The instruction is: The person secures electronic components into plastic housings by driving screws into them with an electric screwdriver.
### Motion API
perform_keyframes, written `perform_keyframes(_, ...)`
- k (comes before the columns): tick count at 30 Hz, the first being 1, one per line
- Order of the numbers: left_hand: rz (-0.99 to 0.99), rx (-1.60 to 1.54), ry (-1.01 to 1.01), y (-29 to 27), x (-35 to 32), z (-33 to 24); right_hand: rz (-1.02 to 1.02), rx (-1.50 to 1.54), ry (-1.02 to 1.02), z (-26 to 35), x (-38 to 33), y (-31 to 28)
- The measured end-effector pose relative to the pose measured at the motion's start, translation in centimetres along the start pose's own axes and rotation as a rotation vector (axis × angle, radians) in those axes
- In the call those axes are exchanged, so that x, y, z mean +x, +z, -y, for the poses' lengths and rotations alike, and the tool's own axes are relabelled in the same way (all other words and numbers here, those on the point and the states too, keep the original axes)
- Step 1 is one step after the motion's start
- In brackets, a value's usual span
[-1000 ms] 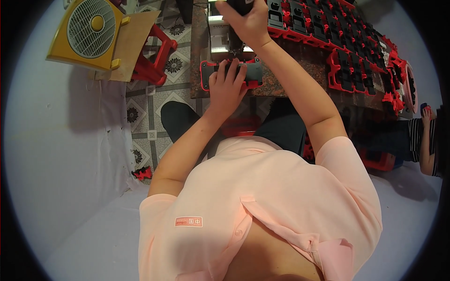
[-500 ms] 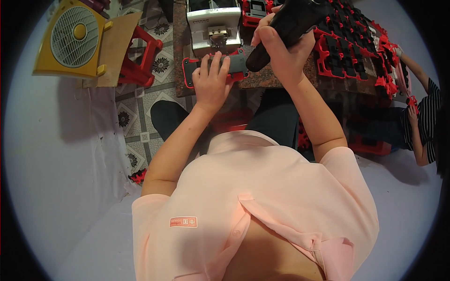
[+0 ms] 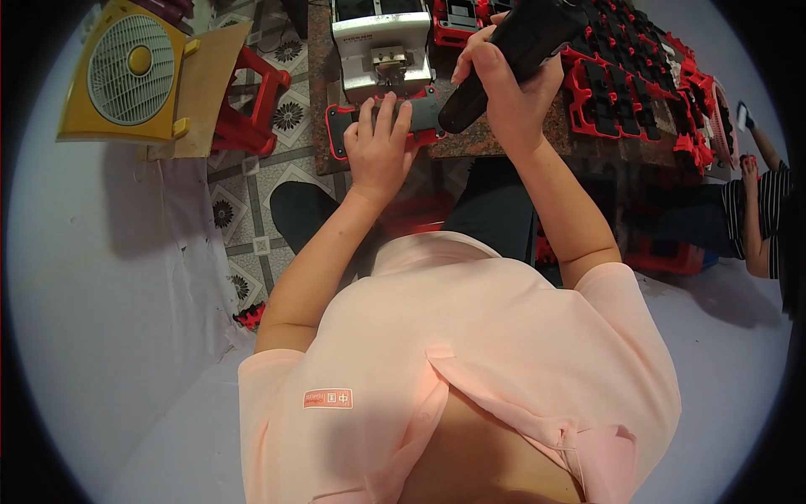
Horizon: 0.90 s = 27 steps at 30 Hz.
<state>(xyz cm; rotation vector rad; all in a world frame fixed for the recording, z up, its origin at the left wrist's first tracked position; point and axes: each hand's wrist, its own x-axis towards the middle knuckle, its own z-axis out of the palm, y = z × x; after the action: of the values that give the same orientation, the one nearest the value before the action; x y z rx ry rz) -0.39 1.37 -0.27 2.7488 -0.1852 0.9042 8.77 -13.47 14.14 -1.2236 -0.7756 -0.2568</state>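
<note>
Since 1 second ago, the right hand [image 3: 514,94] has shifted away from the white machine [image 3: 390,38] toward the person's right, its fingers wrapped around a black handheld tool [image 3: 537,38] whose narrower end hangs near the right end of a red-rimmed black case [image 3: 426,109]; whether those 2 touch, I cannot tell. That case lies at the edge of the speckled bench [image 3: 322,63], just in front of the machine. Over its middle rests the left hand [image 3: 378,153], fingers outstretched and slightly apart. Rows of red and black units [image 3: 610,101] lie to the right, and a yellow fan [image 3: 126,71] is at the left, well apart from both hands
</note>
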Motion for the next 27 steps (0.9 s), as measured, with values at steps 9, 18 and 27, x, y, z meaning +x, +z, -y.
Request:
perform_keyframes(9, -0.008, -0.001, -0.006, 0.2, 0.0, 0.0, -0.134, 0.108, 0.035, 0.1, 0.1, -0.6)
perform_keyframes(18, -0.001, 0.014, -0.006, 0.2, 0.0, -0.1, -0.071, -0.015, -0.003, -0.4, 0.1, -1.6)
perform_keyframes(27, 0.002, 0.011, -0.003, 0.1, -0.1, -0.1, -0.101, -0.017, 0.004, -0.8, -0.2, -0.9)
